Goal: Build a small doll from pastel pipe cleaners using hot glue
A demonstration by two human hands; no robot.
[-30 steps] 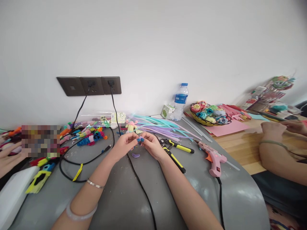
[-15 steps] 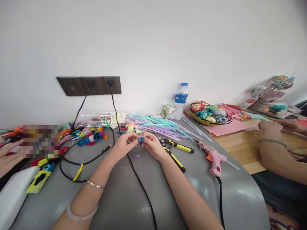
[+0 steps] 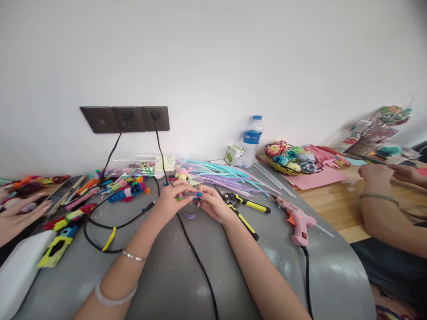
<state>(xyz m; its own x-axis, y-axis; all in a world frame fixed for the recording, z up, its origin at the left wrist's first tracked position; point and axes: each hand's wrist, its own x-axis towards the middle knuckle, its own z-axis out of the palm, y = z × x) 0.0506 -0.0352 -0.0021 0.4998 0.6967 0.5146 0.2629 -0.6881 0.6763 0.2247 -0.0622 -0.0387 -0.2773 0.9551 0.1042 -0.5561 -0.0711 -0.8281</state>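
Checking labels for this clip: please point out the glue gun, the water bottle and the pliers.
Glue gun (image 3: pixel 298 221), head view, on its pink body above the handle.
Water bottle (image 3: pixel 251 141), head view, on the blue label.
Pliers (image 3: pixel 248 203), head view, on the upper yellow-and-black handle.

Matt grey table cover (image 3: pixel 160 275), glossy plastic glue gun (image 3: pixel 298 221), clear plastic bottle (image 3: pixel 251 142).

Craft workroom: pipe cleaners (image 3: pixel 227 175), pink glue gun (image 3: pixel 296 218), pliers (image 3: pixel 245 211), basket of handmade flowers (image 3: pixel 290 159) on shared table (image 3: pixel 173 275).
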